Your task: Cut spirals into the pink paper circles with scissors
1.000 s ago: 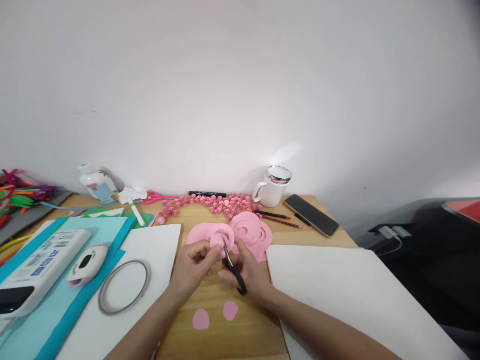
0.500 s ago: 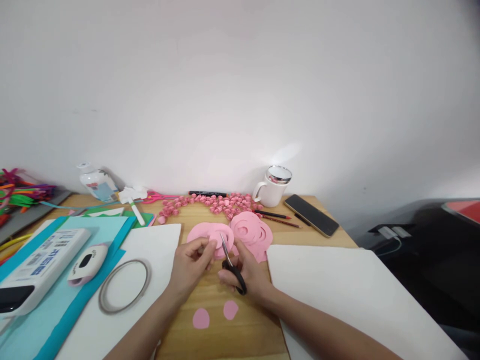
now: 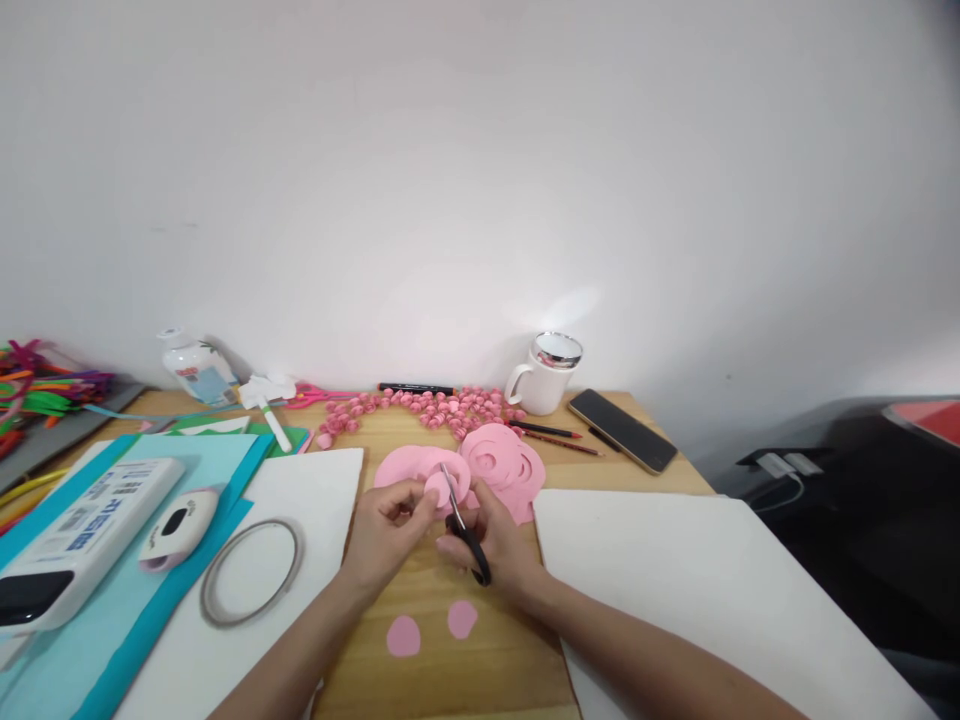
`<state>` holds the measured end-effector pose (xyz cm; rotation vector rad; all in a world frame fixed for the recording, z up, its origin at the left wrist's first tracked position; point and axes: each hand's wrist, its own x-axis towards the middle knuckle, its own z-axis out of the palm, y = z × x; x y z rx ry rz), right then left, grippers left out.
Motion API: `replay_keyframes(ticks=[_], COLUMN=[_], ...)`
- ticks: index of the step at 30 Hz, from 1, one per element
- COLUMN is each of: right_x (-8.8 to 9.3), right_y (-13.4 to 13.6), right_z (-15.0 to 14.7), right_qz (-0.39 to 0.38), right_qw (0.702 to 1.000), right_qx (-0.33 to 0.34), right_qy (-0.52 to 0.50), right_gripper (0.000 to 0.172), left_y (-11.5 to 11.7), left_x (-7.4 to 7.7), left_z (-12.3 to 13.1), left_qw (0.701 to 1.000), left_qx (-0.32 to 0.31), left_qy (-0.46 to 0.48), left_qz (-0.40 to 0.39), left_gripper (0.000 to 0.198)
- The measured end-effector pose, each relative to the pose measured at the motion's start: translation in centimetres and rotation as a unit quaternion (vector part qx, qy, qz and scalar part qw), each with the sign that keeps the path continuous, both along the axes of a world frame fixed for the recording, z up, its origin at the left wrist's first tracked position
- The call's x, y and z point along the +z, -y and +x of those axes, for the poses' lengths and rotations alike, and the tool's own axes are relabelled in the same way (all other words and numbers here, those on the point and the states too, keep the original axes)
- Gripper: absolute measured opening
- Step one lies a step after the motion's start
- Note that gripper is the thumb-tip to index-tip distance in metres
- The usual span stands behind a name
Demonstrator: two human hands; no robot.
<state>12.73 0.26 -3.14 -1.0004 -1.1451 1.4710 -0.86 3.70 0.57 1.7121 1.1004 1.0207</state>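
My left hand (image 3: 386, 535) pinches a small pink paper piece (image 3: 436, 487) above the wooden table (image 3: 487, 660). My right hand (image 3: 499, 540) grips black-handled scissors (image 3: 463, 530), their blades pointing up into the pink piece. Behind the hands lie pink paper sheets with round holes (image 3: 501, 465). Two cut pink discs (image 3: 432, 628) rest on the wood just in front of my wrists.
White sheets lie left (image 3: 315, 490) and right (image 3: 697, 580). A wire ring (image 3: 251, 572), a paper punch (image 3: 177, 525) and a white case (image 3: 82, 525) sit on blue paper at left. At the back are pink paper rolls (image 3: 420, 408), a mug (image 3: 546, 373), a phone (image 3: 622, 430), pencils, a marker.
The hands stay in the same spot; the left hand has turned the pink piece slightly against the scissor blades.
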Motion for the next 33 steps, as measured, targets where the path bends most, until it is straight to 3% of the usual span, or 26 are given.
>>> replay_keyframes(ticks=[16, 21, 28, 30, 33], right_x=[-0.2, -0.4, 0.3, 0.5, 0.6], right_y=[-0.3, -0.2, -0.2, -0.3, -0.5], right_z=[0.0, 0.2, 0.7, 0.8, 1.2], right_qz=[0.041, 0.033, 0.106, 0.121, 0.14], right_qw=[0.999, 0.994, 0.956, 0.948, 0.936], right_qx=[-0.019, -0.092, -0.272, -0.293, -0.322], right_qy=[0.002, 0.042, 0.02, 0.011, 0.008], right_gripper=[0.029, 0.024, 0.017, 0.016, 0.019], left_y=[0.1, 0.2, -0.7, -1.0, -1.0], left_x=[-0.2, -0.4, -1.3, -1.5, -1.8], left_z=[0.0, 0.0, -0.4, -0.4, -0.2], left_qw=[0.999, 0.999, 0.996, 0.998, 0.999], left_qx=[-0.036, -0.035, 0.067, 0.054, -0.015], left_qy=[-0.01, -0.002, 0.059, 0.035, -0.041], left_qz=[0.022, 0.024, -0.001, -0.013, -0.012], left_gripper=[0.033, 0.032, 0.021, 0.021, 0.02])
